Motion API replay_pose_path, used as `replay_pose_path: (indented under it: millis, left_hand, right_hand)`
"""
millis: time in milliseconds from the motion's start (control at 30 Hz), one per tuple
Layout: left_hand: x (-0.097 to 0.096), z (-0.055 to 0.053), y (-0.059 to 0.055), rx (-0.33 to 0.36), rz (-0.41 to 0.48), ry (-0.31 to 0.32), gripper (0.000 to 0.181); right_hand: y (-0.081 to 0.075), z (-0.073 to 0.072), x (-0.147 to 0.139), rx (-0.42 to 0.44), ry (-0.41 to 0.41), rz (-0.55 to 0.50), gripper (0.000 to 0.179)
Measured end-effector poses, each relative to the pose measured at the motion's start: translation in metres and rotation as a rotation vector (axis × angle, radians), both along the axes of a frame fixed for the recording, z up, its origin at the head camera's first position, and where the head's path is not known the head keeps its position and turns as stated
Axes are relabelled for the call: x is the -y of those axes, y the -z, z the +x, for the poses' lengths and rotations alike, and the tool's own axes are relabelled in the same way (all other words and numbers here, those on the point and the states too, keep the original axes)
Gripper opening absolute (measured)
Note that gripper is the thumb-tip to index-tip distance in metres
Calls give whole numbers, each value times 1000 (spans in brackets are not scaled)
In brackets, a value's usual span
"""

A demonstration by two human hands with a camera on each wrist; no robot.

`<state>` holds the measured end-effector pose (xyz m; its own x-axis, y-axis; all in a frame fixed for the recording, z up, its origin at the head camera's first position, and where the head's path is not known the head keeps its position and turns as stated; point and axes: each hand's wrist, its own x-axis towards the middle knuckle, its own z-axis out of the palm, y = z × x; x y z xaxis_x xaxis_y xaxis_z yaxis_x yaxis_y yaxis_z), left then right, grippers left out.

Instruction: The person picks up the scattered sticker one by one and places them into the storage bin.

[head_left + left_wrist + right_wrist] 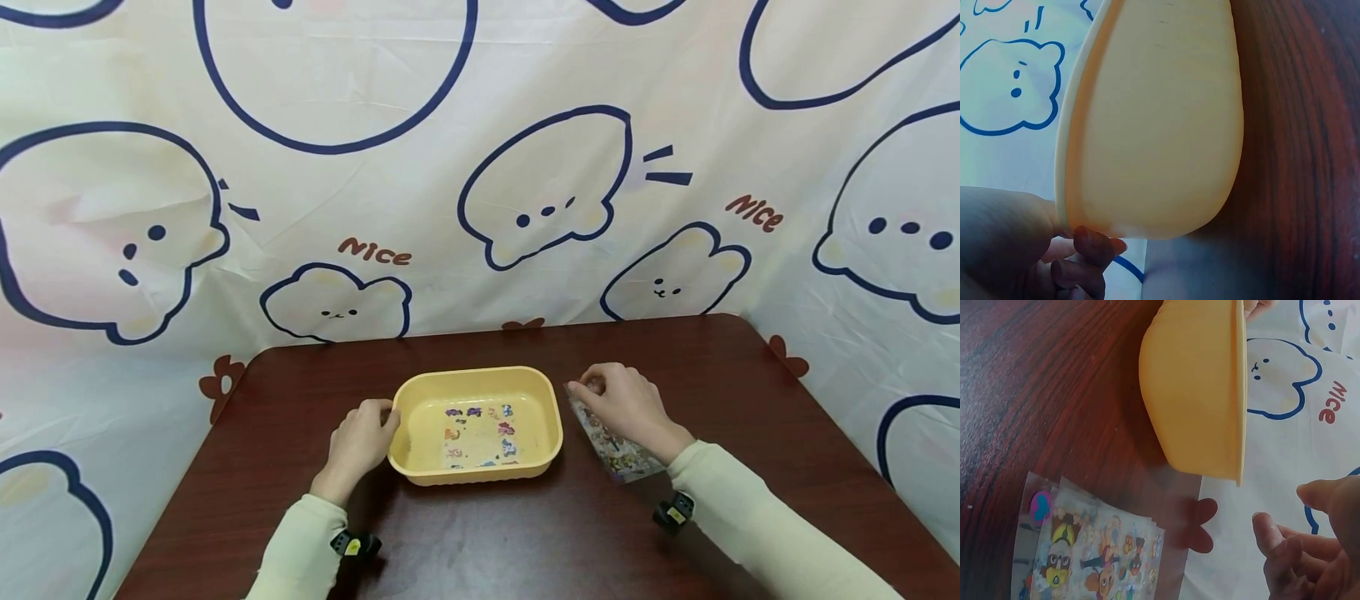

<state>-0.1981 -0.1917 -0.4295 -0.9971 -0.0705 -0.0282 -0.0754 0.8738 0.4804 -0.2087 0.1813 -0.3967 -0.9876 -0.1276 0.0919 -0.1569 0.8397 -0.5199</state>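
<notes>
A yellow plastic basin point(480, 477) stands on the table, with several small coloured cartoon stickers point(506, 428) on its bottom. My left hand point(360, 442) pinches the basin's left end at the rim; the left wrist view shows the fingertips point(1094, 244) curled against that edge. Right of the basin lies a small stack of clear sticker sheets point(1110, 550) printed with cartoon figures. Over their far end hovers my right hand point(626, 406), its thumb and forefinger apart and nothing between them. It partly covers the sheets point(618, 450) in the head view.
The dark wooden table point(480, 542) reaches back to a white cloth point(420, 200) printed with blue cartoon outlines, which also hangs along both sides. A black band device sits on each wrist.
</notes>
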Motion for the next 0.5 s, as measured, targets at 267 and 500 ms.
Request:
replay_pose_path:
  millis: [267,500]
  left_hand:
    - [-1,0,-1,6,-1,-4,37]
    - [-1,-1,-1,27,-2,-4,39]
  right_hand:
    - [3,-3,-6,-3,12,14,33]
    - [3,-3,-14,15,6,28,38]
